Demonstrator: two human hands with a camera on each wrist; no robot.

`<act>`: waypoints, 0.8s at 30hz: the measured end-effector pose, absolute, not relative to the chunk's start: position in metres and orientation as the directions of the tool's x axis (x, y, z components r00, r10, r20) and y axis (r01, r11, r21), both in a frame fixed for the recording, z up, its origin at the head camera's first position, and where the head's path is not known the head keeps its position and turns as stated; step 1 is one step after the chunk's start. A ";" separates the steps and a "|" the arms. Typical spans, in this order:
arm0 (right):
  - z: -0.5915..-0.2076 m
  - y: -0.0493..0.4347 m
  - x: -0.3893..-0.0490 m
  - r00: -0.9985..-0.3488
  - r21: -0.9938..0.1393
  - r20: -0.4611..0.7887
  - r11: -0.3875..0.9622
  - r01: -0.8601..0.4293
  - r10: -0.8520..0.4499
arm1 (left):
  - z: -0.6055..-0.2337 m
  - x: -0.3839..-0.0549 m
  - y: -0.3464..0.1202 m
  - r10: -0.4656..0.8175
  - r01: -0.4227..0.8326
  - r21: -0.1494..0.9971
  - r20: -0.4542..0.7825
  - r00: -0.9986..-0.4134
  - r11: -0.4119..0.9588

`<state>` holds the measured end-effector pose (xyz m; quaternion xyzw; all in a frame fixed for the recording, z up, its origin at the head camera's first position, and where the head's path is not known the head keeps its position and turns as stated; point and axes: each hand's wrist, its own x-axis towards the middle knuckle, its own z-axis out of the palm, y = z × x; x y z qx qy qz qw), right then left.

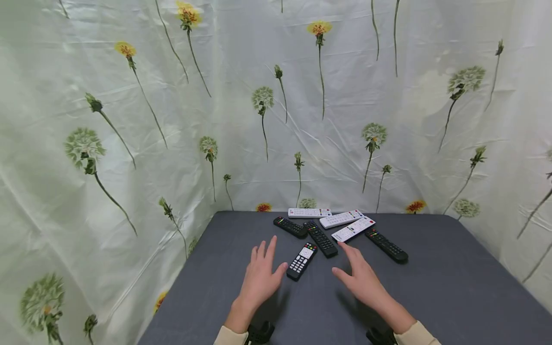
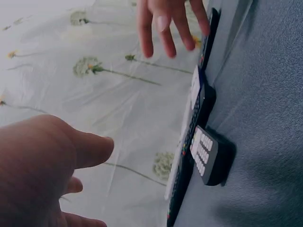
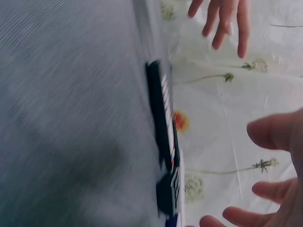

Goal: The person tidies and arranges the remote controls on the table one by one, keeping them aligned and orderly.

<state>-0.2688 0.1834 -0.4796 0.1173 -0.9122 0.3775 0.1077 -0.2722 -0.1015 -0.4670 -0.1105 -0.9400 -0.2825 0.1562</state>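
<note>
Both hands hover above the dark grey table with nothing in them. My left hand (image 1: 261, 275) has its fingers spread, its thumb beside a small black remote control (image 1: 302, 261) with white buttons. The right hand (image 1: 362, 280) reaches forward from the other side, fingers extended, index tip overlapping the near end of a white remote (image 1: 353, 229) in the head view. Between the hands and farther back lies a long black remote (image 1: 320, 238). In the left wrist view the small remote (image 2: 213, 156) lies on the table below the left thumb.
Another black remote (image 1: 290, 227) lies at the back left, and one more black remote (image 1: 386, 246) at the right. Two white remotes, one flat along the back edge (image 1: 309, 213) and one angled (image 1: 341, 219), lie behind. A flower-printed curtain (image 1: 241, 120) hangs behind the table (image 1: 453, 278).
</note>
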 end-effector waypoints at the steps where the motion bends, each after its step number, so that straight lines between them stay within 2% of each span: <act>1: -0.477 0.182 -0.270 -0.957 -0.700 0.264 0.660 -0.274 -0.117 | -0.464 -0.273 -0.101 0.128 0.306 0.506 0.356 -0.926 0.806; 6: -0.466 0.171 -0.275 -0.986 -0.867 0.161 0.472 -0.159 -0.038 | -0.458 -0.283 -0.099 0.146 0.332 0.582 0.344 -0.928 0.742; 10: -0.463 0.159 -0.281 -0.995 -0.954 0.088 0.282 -0.097 -0.046 | -0.461 -0.301 -0.096 0.128 0.309 0.680 0.303 -0.944 0.665; 16: -0.467 0.139 -0.294 -0.995 -0.976 -0.038 0.217 0.017 -0.092 | -0.474 -0.332 -0.093 0.096 0.185 0.831 0.158 -0.983 0.524; 21: -0.479 0.127 -0.305 -0.988 -0.987 -0.113 0.128 0.100 -0.104 | -0.486 -0.348 -0.092 0.153 0.057 0.920 -0.003 -0.988 0.389; 24: -0.485 0.121 -0.312 -0.989 -0.991 -0.123 0.062 0.118 -0.086 | -0.489 -0.357 -0.091 0.184 -0.006 0.960 -0.060 -0.981 0.281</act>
